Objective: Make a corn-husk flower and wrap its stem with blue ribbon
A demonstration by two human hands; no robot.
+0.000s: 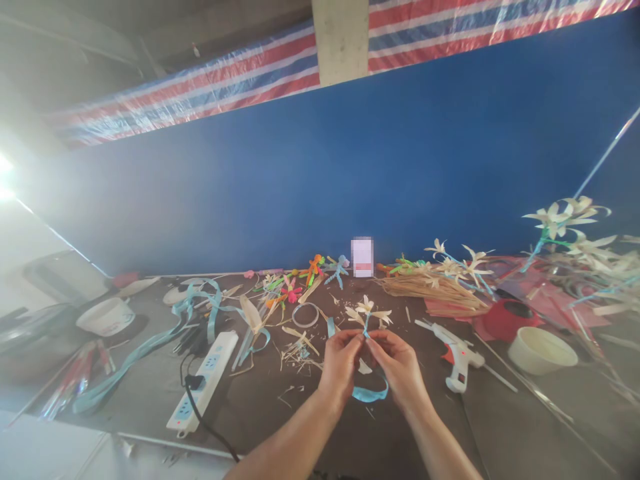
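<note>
Near the middle of the dark table, my left hand [341, 363] and my right hand [395, 360] meet fingertip to fingertip. Between them they pinch the stem of a small cream flower [367, 308], wrapped in light blue. Its petals spread above my fingers. A light blue ribbon [370, 395] hangs in a loop below and between my hands. Scraps of dry husk [300, 347] lie left of my left hand, beside a clear ring [305, 315].
A white glue gun [465, 360] and a white bowl [543, 350] are at the right. A power strip [205, 380] with a black cable lies at the left. Dry straw [430, 290] and finished flowers [560, 220] are farther back right, before a blue wall [350, 167].
</note>
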